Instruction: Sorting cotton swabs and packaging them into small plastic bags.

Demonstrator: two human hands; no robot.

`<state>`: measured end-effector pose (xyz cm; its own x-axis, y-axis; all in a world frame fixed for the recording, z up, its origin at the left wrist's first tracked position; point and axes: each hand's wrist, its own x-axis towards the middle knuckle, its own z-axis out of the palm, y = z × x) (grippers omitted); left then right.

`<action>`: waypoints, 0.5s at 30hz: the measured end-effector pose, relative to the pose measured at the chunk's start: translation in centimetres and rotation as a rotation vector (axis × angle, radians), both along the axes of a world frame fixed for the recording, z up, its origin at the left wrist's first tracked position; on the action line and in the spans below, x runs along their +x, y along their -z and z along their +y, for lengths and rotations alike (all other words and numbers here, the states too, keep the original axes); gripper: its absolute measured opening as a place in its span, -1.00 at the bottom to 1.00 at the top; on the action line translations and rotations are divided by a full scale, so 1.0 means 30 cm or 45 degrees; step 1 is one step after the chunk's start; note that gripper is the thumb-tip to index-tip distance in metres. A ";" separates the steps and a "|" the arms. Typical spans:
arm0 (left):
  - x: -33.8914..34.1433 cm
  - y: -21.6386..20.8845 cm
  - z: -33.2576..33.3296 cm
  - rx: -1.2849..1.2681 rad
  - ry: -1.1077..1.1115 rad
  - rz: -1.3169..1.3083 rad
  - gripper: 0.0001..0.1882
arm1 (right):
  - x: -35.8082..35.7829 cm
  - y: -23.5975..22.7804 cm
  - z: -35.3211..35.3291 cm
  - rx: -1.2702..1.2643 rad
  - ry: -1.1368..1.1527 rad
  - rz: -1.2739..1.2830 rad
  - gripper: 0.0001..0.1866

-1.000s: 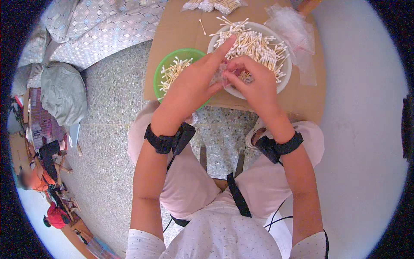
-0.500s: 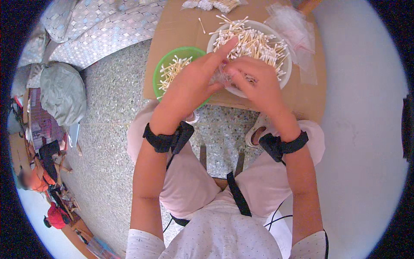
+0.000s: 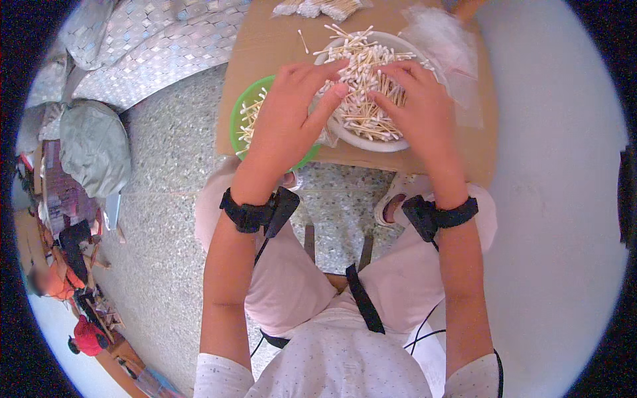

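My left hand [image 3: 292, 109] is over the gap between the two bowls, thumb and index finger apart, fingertips at the cotton swabs. A piece of clear plastic bag [image 3: 327, 137] shows below its thumb, seemingly held in the palm; the fingers around it are hidden. My right hand [image 3: 424, 106] has its fingers spread and curved over the right side of the heaped cotton swabs [image 3: 368, 109], touching them. These swabs fill a white bowl [image 3: 371, 146]. Left of it, partly covered by my left hand, sits a green bowl [image 3: 235, 123] with more swabs in it.
The bowls stand on a brown cardboard surface [image 3: 464, 149]. Clear plastic bags [image 3: 441, 43] lie at its far right, bundles of packed swabs [image 3: 322, 8] at the far edge. One loose swab [image 3: 303, 41] lies nearby. A white wall [image 3: 551, 166] rises at right; two people sit far left.
My hands were together over the white bowl with the clear plastic between them. They have moved apart, and my right hand has gone to the swabs while the plastic stays by my left hand.
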<state>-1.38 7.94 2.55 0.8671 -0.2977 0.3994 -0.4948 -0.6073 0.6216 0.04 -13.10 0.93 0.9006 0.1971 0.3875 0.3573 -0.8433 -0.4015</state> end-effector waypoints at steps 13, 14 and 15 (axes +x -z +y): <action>0.019 0.011 -0.057 0.075 0.006 -0.109 -0.66 | 0.020 0.006 -0.006 0.493 0.062 -0.009 -0.78; 0.015 0.010 -0.056 0.102 -0.021 -0.113 -0.64 | 0.016 -0.003 -0.009 0.622 0.035 0.046 -0.79; 0.009 0.009 -0.055 0.124 -0.045 -0.119 -0.62 | 0.009 -0.004 -0.006 0.600 0.063 0.030 -0.79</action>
<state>-1.13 6.29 2.27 0.8383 -0.3087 0.4494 -0.5248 -0.6805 0.5114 0.30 -13.28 1.06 0.9141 -0.0386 0.4037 0.3074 -0.5832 -0.7519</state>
